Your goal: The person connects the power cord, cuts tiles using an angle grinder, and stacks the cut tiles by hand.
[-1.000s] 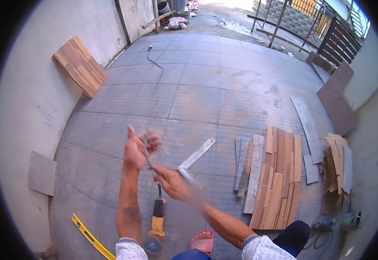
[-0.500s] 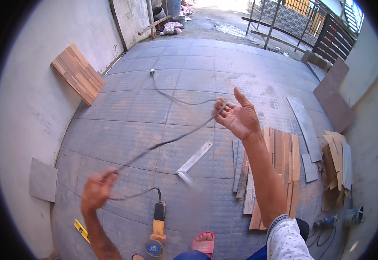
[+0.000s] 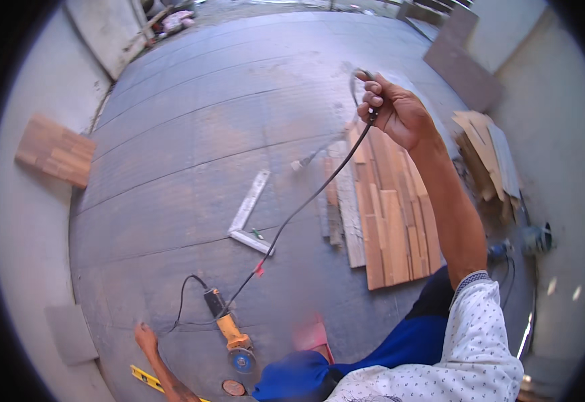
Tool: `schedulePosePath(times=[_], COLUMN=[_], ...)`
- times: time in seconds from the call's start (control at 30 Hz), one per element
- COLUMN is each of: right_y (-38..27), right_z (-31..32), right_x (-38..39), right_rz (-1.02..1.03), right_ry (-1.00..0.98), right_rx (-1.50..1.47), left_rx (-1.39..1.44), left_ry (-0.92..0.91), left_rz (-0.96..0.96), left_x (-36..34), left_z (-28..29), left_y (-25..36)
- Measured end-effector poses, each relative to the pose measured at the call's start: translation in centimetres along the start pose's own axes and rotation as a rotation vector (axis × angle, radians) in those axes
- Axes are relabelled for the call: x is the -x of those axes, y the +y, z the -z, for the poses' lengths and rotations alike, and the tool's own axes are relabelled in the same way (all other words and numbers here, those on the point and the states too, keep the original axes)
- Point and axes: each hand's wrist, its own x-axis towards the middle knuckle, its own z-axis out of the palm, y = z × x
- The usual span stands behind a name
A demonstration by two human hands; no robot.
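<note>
My right hand is raised at upper right, fingers closed around a dark power cord. Beyond the grip, the cord's plug end hangs blurred over the floor. From this hand the cord slants down, past a red band, to a yellow and black angle grinder with a blue disc, lying on the floor. At lower left my left hand is low and closed; cord strands converge at its fingers, partly blurred. A metal try square lies between the hands.
Wood-pattern planks lie on the tiles at right, with stacked offcuts by the wall. A blue power tool sits below these. A wood-pattern panel leans at left; a yellow level lies near my left arm.
My right hand has closed on the cord and moved up and right. My left hand has dropped lower. The plug end has been drawn toward me, and the view has tilted down.
</note>
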Motion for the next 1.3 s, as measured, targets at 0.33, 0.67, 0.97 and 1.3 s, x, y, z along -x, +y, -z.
schedulePosePath(times=[0.33, 0.67, 0.97, 1.3], right_y=[2.0, -1.0, 13.0, 14.5], right_z=[-9.9, 0.0, 16.6, 25.0], right_x=[16.4, 47.2, 60.9, 65.7], right_rz=[-0.197, -0.490, -0.167, -0.123], right_ry=[-0.228, 0.097, 1.572, 1.494], right_rx=[0.899, 0.617, 1.349, 1.263], left_rx=[1.938, 1.892, 0.938, 0.222], left_ry=[-1.620, -1.311, -1.276, -1.895], left_rz=[0.041, 0.848, -0.216, -0.956], left_x=[1.1, -14.6, 12.9, 51.6], left_z=[7.5, -5.8, 6.6, 7.1], left_y=[59.9, 77.4, 80.5, 76.1])
